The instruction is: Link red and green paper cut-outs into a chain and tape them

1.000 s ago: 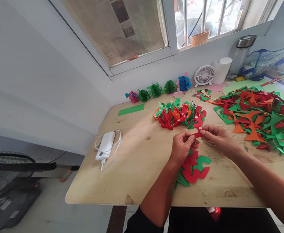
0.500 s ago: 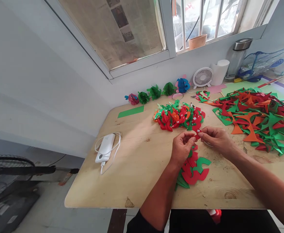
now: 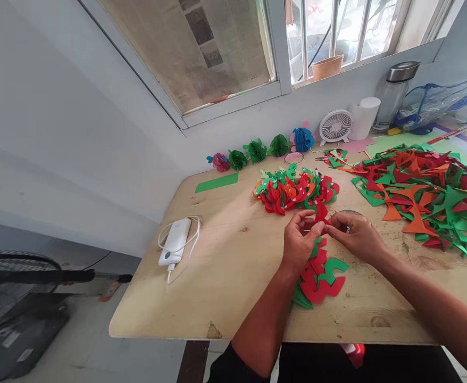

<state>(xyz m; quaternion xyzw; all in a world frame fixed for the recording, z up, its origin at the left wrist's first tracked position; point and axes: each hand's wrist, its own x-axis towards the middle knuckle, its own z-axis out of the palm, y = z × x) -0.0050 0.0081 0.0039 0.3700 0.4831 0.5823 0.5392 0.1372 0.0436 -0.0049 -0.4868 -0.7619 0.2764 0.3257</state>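
Between my two hands is a small red paper cutout (image 3: pixel 322 212), its lower end pinched by the fingers. My left hand (image 3: pixel 302 234) is closed on it from the left, thumb against the index finger. From the right, my right hand (image 3: pixel 353 233) pinches the same piece with its fingertips. Just beyond lies a heap of small red, green and orange cutouts (image 3: pixel 285 194), several with white squares on them. Under and behind my left wrist are flat red and green paper cutouts (image 3: pixel 320 287), partly hidden by the forearm.
A large pile of paper scraps (image 3: pixel 425 191) covers the right side. A white power bank (image 3: pixel 176 242) with its cable lies at left. Honeycomb paper figures (image 3: pixel 256 151), a small fan (image 3: pixel 336 126) and a glass bottle (image 3: pixel 395 98) stand along the wall.
The red cutout has been turned in my fingers; more of it now sticks up above them, and its white square no longer shows. The whole view has shifted slightly.
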